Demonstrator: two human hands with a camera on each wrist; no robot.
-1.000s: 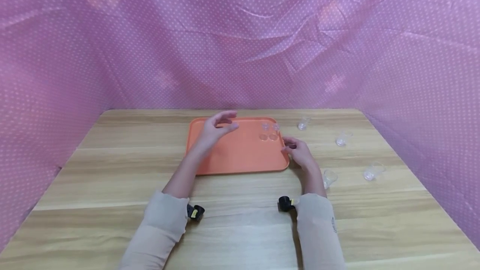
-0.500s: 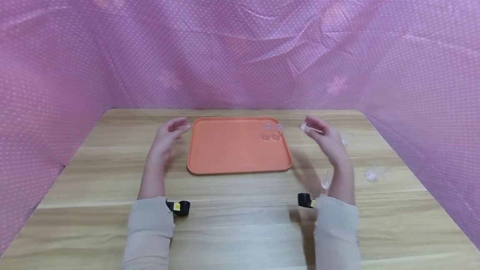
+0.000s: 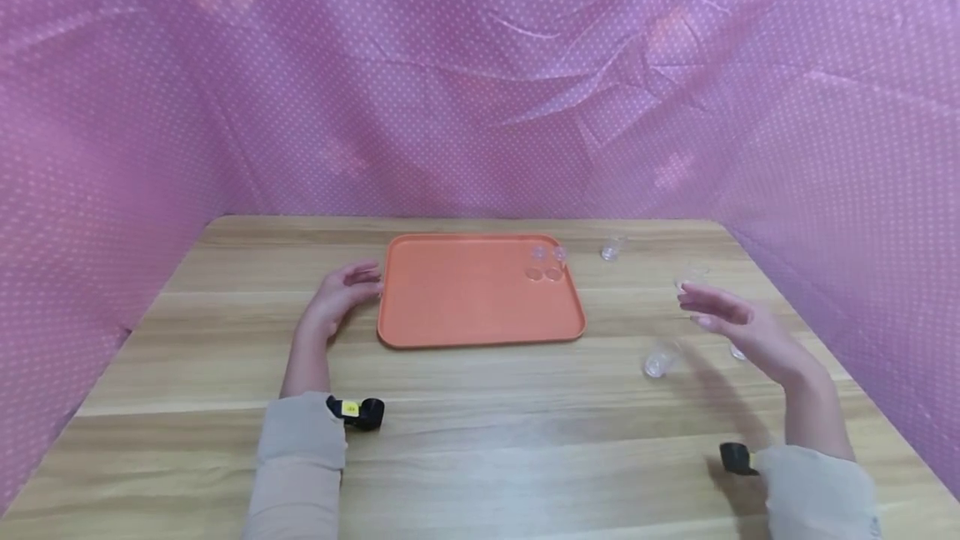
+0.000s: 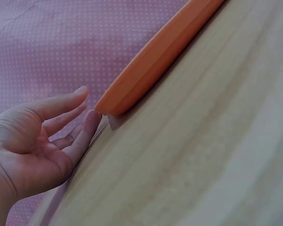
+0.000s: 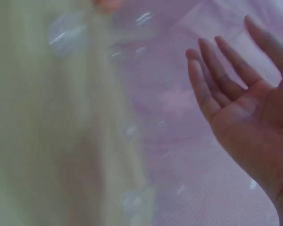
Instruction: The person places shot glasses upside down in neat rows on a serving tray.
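My left hand (image 3: 341, 298) is beside the left edge of an orange tray (image 3: 465, 298), its fingertips right at the rim. In the left wrist view its fingers (image 4: 87, 127) are slightly bent and grip nothing. Two small clear cups (image 3: 553, 274) sit at the tray's right side, their wide ends lower in view than their narrow ends. My right hand (image 3: 750, 336) hovers over the right part of the table, palm inward, with spread fingers and nothing held. Beyond its fingertips stands a clear cup (image 3: 690, 274); another cup (image 3: 738, 352) is mostly hidden behind the hand.
On the wooden table (image 3: 480, 432), one more clear cup (image 3: 658, 362) stands right of the tray's near corner. A further cup (image 3: 611, 248) stands near the back edge. A pink dotted cloth (image 3: 465, 107) encloses the back and sides.
My left hand has drawn back from over the tray to its left edge. My right hand has left the tray's right edge and moved right, toward the cups.
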